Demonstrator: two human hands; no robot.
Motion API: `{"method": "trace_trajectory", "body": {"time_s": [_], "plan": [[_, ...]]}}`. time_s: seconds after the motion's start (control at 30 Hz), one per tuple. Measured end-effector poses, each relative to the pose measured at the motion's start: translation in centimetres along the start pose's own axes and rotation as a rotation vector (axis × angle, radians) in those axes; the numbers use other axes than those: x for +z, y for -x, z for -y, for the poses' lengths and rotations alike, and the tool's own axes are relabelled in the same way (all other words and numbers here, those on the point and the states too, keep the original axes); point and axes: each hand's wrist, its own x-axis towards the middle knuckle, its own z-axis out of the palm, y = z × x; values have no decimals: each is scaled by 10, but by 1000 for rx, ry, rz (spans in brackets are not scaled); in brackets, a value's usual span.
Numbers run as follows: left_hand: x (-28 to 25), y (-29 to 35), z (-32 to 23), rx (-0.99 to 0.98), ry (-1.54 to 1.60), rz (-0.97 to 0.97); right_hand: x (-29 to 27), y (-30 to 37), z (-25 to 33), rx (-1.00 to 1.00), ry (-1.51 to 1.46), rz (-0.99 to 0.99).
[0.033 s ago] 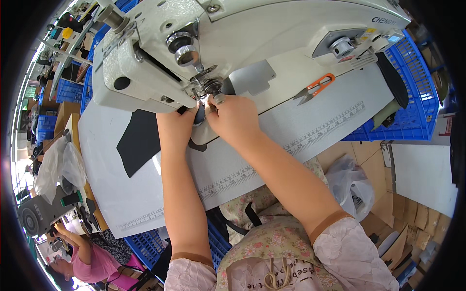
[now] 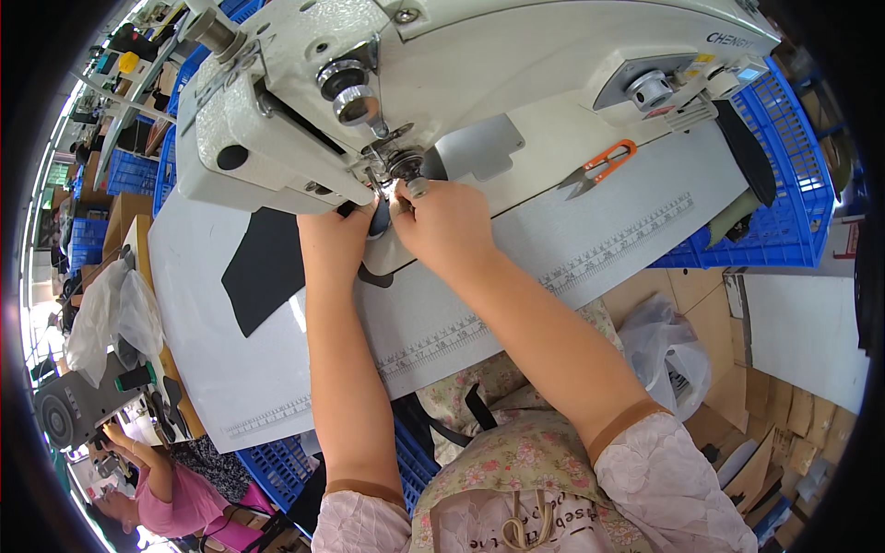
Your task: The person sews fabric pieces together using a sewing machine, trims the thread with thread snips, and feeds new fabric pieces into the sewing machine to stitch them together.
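Note:
A white sewing machine (image 2: 516, 83) stands over a pale work surface (image 2: 553, 244). Close to its needle area, my left hand (image 2: 334, 238) is closed, its fingertips partly hidden beneath the machine head. Beside that hand lies a flat black piece of material (image 2: 265, 267) with angled edges, which runs out of sight behind the wrist. My right hand (image 2: 444, 224) is pinched just right of the needle, and what its fingertips hold is hidden. A dark strip (image 2: 379, 219) shows between both hands, and a small dark curved edge (image 2: 375, 277) lies below them.
Orange-handled thread snips (image 2: 604, 169) lie on the machine bed to the right. Ruler markings run along the surface's near edge. A blue crate (image 2: 793, 175) stands at right, and a plastic bag (image 2: 666, 355) hangs below. Another person (image 2: 175, 493) works at lower left.

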Motion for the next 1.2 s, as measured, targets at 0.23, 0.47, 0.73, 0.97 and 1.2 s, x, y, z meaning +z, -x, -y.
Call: {"method": "trace_trajectory", "body": {"time_s": [0.23, 0.47, 0.73, 0.97, 1.2], "plan": [[1, 1, -2, -38, 21, -10, -5, 0, 2, 0, -8, 47], [1, 1, -2, -9, -5, -17, -1, 0, 1, -6, 11, 9], [0, 1, -1, 5, -17, 6, -3, 0, 1, -9, -18, 10], [1, 0, 0, 0, -9, 2, -2, 0, 0, -25, -11, -4], [1, 1, 1, -35, -30, 2, -3, 1, 0, -21, -21, -29]]}}
